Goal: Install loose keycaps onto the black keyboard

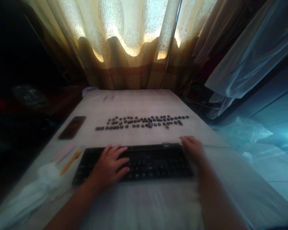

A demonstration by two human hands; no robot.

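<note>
A black keyboard [156,163] lies across the cloth-covered table, with some darker patches where keys seem to be off. My left hand [111,164] rests over its left half, palm down, fingers spread and holding nothing. My right hand [193,148] is at the keyboard's right end, fingers curled together near its top right corner; whatever they grip, if anything, is too small and blurred to make out. Beyond the keyboard, several small dark keycaps [150,124] lie loose in uneven rows.
A dark phone [72,127] lies on the left of the table [139,102]. Nearer are a pink item [63,152], an orange-handled tool [70,163] and a crumpled white cloth [36,191]. Behind hangs a curtain [134,73]; clothes [249,57] hang at right.
</note>
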